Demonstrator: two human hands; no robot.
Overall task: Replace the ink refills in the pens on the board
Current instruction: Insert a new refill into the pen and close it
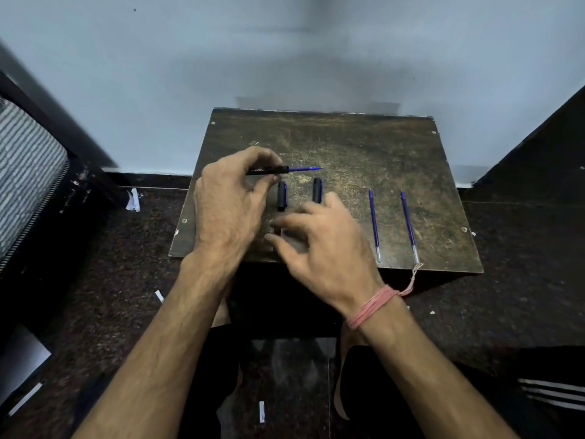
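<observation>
The left hand (231,198) pinches a black plastic pen barrel (269,170), held level above the worn dark wooden board (364,147), its thin blue refill (305,169) sticking out rightward. The right hand (319,245), blurred, fingers loosely spread and empty, hovers nearer, below that tip.

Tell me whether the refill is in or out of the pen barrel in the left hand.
Partly in. The left hand grips the black barrel, and the blue refill sticks out of its right end, tip exposed.
</observation>
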